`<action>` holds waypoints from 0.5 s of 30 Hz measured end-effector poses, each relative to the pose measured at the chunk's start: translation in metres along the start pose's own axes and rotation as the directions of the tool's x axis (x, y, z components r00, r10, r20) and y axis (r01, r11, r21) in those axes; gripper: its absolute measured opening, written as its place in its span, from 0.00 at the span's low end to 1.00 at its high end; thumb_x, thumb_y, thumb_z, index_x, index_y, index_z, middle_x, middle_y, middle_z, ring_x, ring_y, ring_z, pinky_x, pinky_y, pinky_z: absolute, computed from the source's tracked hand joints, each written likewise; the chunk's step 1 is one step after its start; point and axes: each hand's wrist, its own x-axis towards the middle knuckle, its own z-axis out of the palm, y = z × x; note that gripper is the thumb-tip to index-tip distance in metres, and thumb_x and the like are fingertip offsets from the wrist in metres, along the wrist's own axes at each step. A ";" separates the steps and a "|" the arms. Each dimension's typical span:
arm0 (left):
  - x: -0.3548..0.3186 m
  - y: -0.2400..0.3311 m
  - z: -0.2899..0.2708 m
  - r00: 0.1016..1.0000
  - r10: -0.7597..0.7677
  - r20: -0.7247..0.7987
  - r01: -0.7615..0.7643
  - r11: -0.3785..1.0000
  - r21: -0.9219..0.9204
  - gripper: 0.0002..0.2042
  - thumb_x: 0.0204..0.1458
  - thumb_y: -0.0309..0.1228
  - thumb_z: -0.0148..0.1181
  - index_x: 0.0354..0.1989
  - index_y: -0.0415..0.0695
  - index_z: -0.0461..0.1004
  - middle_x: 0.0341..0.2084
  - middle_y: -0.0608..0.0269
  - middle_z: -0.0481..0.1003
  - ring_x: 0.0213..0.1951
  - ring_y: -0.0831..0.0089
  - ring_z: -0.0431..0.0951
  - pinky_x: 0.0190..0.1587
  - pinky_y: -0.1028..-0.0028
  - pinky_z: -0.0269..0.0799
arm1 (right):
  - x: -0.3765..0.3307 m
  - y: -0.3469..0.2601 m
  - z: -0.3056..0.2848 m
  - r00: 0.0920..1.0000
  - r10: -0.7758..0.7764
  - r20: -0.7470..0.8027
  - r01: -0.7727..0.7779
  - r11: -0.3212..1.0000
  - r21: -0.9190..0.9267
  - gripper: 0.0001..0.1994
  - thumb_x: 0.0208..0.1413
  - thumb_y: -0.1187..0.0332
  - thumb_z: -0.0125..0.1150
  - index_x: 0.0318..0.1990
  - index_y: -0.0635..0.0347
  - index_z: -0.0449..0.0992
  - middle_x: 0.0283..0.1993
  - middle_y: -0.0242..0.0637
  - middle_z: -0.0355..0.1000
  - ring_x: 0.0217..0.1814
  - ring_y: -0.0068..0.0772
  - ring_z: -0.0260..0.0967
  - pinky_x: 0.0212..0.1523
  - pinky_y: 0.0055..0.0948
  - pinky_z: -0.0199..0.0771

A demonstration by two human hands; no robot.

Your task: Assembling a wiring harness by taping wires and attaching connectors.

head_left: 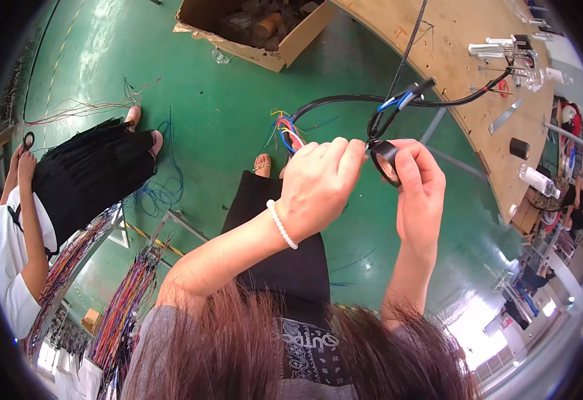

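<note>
We are in a wiring workshop or small factory. A green painted floor lies strewn with loose wire offcuts. Right of that floor runs a wooden workbench carrying fittings and a black cable; left of it hang racks of coloured wire bundles; beyond it sits a cardboard box.

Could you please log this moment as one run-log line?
left hand: pinching black cable | right hand: holding black tape roll | colleague nearby

Open brown cardboard box on green floor, top centre, beside wooden bench
</note>
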 end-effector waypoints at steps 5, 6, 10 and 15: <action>0.000 -0.007 0.000 0.998 -0.044 -0.038 0.040 0.994 -0.097 0.06 0.51 0.23 0.61 0.37 0.37 0.74 0.23 0.60 0.73 0.21 0.63 0.73 0.25 0.68 0.67 | 0.009 0.023 -0.019 0.995 -0.048 0.092 0.052 0.998 -0.045 0.10 0.65 0.66 0.53 0.38 0.66 0.73 0.50 0.38 0.73 0.44 0.21 0.69 0.51 0.24 0.68; 0.000 -0.008 0.000 0.998 -0.046 -0.042 0.042 0.994 -0.101 0.06 0.51 0.23 0.61 0.37 0.37 0.74 0.23 0.60 0.73 0.21 0.63 0.73 0.25 0.68 0.67 | 0.011 0.026 -0.019 0.996 -0.047 0.077 0.045 0.999 0.032 0.10 0.65 0.67 0.53 0.38 0.66 0.73 0.52 0.40 0.72 0.46 0.22 0.69 0.51 0.25 0.69; 0.001 -0.010 0.001 0.995 -0.050 -0.090 0.032 0.980 -0.195 0.06 0.52 0.23 0.61 0.37 0.37 0.74 0.23 0.60 0.73 0.21 0.64 0.73 0.25 0.69 0.67 | 0.018 0.027 -0.022 0.997 0.002 0.073 -0.018 0.975 0.220 0.10 0.65 0.67 0.53 0.38 0.67 0.73 0.57 0.44 0.71 0.50 0.24 0.70 0.51 0.26 0.70; -0.001 -0.006 -0.003 1.000 0.000 -0.009 0.000 0.999 -0.037 0.08 0.50 0.26 0.61 0.37 0.38 0.73 0.23 0.61 0.71 0.24 0.65 0.74 0.26 0.69 0.67 | -0.008 -0.018 0.007 0.983 -0.174 -0.058 0.150 0.945 -0.292 0.09 0.57 0.67 0.64 0.35 0.65 0.75 0.48 0.41 0.72 0.43 0.24 0.69 0.46 0.27 0.70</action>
